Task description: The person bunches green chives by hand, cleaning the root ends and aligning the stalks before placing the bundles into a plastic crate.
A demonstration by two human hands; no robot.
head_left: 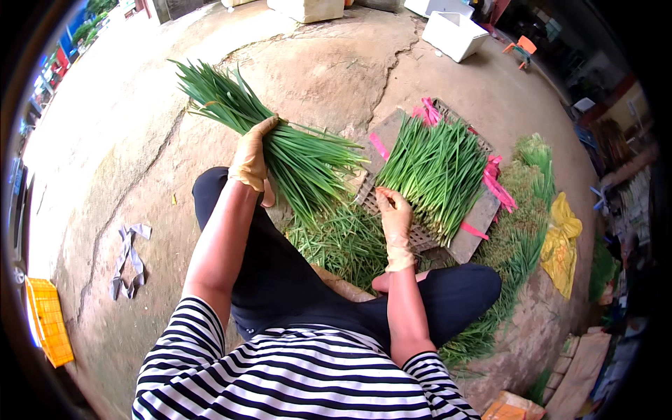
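My left hand (253, 152), in a pale yellow glove, is closed round a big bunch of garlic chives (301, 155), raised over the ground with its leaves spreading to both sides. My right hand (395, 222), gloved alike, has its fingers pinched at the left edge of a neat pile of chives (441, 164). What those fingertips hold, if anything, is too small to make out. Under the pile lies a plastic crate (423, 239) with boards and pink ties (495, 183). Loose chive leaves (336, 241) are heaped between my legs.
More chives (535, 168) and scraps lie right of the crate, beside a yellow bag (562, 227). A grey cloth strip (129, 260) and an orange basket (49, 320) are at left. White foam boxes (453, 36) and a small orange chair (521, 49) stand farther off on cracked concrete.
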